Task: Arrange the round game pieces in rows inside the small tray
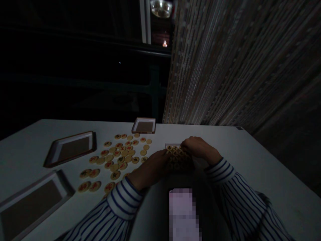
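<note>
A small box [170, 146] packed with round game pieces sits on the white table [250, 157] in front of me. My left hand [152, 167] rests against its left side, fingers curled at the pieces. At the box's far right edge my right hand [199, 149] is bent over it, fingers closed on the rim or on a piece; the dim light hides which. Several loose wooden discs [120, 157] with red or black characters lie scattered to the left of the box. Both sleeves are white with blue stripes.
Three dark trays with pale rims lie on the table: one at the back centre [143, 126], one at the left [70, 148], one at the near left [32, 204]. A woven blind [238, 63] hangs to the right. The room beyond is dark.
</note>
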`<state>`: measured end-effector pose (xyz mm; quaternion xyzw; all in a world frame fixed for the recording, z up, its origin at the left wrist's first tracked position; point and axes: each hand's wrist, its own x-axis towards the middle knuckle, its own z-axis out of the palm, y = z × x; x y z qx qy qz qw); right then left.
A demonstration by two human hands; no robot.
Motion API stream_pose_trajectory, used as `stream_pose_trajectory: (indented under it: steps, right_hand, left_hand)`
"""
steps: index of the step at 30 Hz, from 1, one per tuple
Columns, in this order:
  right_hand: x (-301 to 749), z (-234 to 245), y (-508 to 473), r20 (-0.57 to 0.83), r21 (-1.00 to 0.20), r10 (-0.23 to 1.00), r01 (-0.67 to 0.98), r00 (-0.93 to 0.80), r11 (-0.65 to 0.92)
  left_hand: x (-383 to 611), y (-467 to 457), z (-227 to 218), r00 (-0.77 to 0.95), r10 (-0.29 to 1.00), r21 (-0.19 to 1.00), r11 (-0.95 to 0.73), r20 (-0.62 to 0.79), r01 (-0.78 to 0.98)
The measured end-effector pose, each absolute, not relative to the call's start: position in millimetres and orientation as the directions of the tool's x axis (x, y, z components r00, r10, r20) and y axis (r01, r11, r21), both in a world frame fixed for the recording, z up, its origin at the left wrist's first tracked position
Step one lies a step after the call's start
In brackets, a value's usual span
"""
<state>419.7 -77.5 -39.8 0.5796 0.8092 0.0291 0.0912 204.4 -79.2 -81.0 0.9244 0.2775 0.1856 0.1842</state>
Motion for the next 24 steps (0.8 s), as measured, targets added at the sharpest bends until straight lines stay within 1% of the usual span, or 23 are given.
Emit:
stream_pose_trajectory:
  steps: [6,11,15,24]
  right_hand:
    - [416.7,-38.7,-77.8,-0.097,0.160,0.949,0.936,-0.300,0.312]
    - [415.1,-39.3,-76.1,-0.115,0.164,0.951,0.939,-0.287,0.303]
    - [415.0,-40.2,-75.1,-0.091,0.168,0.949,0.935,-0.302,0.313]
    - [412.9,-36.8,-76.8,-0.103,0.184,0.945,0.928,-0.309,0.324]
  left_hand:
    - [204.8,-80.7,-74.5,0.785,0.584,0.449,-0.769,0.207,0.455]
    - [205.7,-81.7,-72.5,0.790,0.585,0.456,-0.763,0.184,0.458]
    - [205.5,-80.9,-74.9,0.787,0.587,0.453,-0.764,0.191,0.460]
    - [205.1,-79.5,-77.8,0.790,0.578,0.438,-0.776,0.206,0.454]
